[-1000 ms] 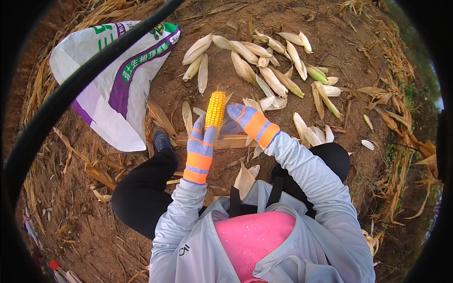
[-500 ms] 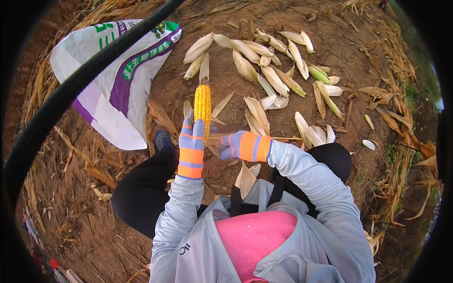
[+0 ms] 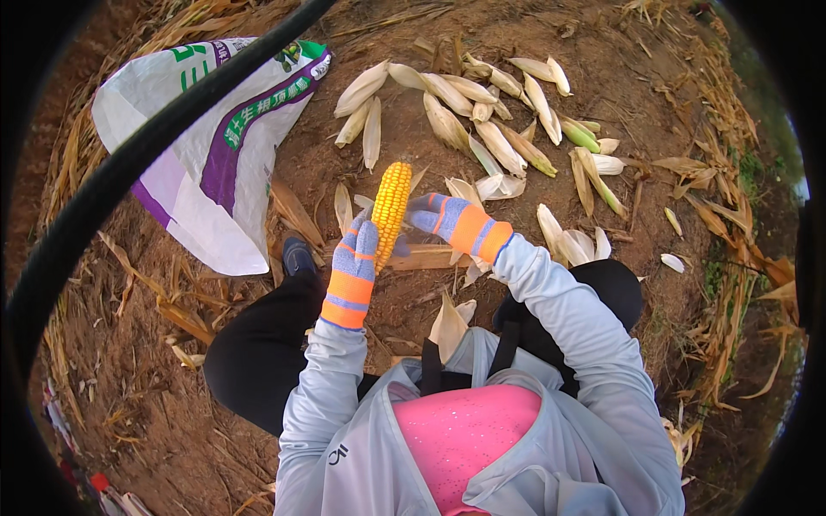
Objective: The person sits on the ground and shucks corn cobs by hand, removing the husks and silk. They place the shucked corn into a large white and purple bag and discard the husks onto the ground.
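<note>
- Holds a bare yellow corn cob (image 3: pixel 391 205) in the left hand (image 3: pixel 356 254), near the middle of the view, leaning toward 1 o'clock.
- Wraps the left fingers around the cob's lower part, pressing close against the kernels.
- Has the right hand (image 3: pixel 452 222) just beside the cob, at 3 o'clock from it, pointing its fingers toward the kernels.
- Seems to bend the right fingers close together; cannot tell pinching or contact with the cob, owing to blur.
- Wears striped orange and purple-grey gloves, with pale grey sleeves (image 3: pixel 327 365) behind.
- From the cob, has husk-covered ears (image 3: pixel 446 123) scattered on brown soil between 11 and 2 o'clock, some partly green.
- Shows loose pale husks (image 3: pixel 551 232) farther out at 3 o'clock.
- Shows a wooden-looking strip (image 3: pixel 428 257) at 5 o'clock, near both hands.
- Has a crumpled white sack (image 3: pixel 206 153) at 10 o'clock, purple-banded, partly behind a black cable (image 3: pixel 129 172).
- Sets a dark shoe (image 3: pixel 298 256) at 8 o'clock.
</note>
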### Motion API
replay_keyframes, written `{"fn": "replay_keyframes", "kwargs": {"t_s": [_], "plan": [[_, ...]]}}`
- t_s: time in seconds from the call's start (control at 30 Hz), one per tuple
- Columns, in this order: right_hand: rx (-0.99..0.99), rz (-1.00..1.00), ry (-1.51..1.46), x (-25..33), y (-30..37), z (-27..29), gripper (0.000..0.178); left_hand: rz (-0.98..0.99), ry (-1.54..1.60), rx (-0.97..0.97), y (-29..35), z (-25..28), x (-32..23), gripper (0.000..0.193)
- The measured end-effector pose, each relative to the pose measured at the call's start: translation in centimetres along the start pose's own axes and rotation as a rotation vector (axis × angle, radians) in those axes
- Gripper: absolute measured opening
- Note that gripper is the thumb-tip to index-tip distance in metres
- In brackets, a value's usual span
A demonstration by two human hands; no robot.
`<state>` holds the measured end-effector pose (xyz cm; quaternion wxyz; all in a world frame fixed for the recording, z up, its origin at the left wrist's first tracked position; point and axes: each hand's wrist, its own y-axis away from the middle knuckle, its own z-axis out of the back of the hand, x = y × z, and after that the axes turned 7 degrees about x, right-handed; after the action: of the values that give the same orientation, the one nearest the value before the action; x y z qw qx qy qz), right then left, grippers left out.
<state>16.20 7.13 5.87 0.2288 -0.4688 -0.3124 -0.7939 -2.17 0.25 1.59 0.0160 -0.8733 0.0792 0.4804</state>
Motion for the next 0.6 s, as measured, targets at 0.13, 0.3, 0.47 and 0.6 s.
{"fn": "replay_keyframes", "kwargs": {"t_s": [0.13,0.3,0.47,0.6], "plan": [[-0.059,0.022,-0.532,-0.2,-0.7,-0.6,0.039,0.065,-0.048,0.037,0.3,-1.1,0.6,0.041],[-0.183,-0.03,-0.593,-1.0,-1.2,-0.8,0.038,0.049,-0.174,0.024,0.4,-0.7,1.5,0.043],[-0.253,-0.099,-0.527,-3.2,-2.2,-0.6,0.036,0.102,-0.408,0.02,0.7,-4.4,-0.9,0.047],[-0.187,-0.005,-0.795,-2.3,-1.6,-0.5,0.032,0.117,-0.243,0.026,0.9,-3.6,-1.1,0.048]]}}
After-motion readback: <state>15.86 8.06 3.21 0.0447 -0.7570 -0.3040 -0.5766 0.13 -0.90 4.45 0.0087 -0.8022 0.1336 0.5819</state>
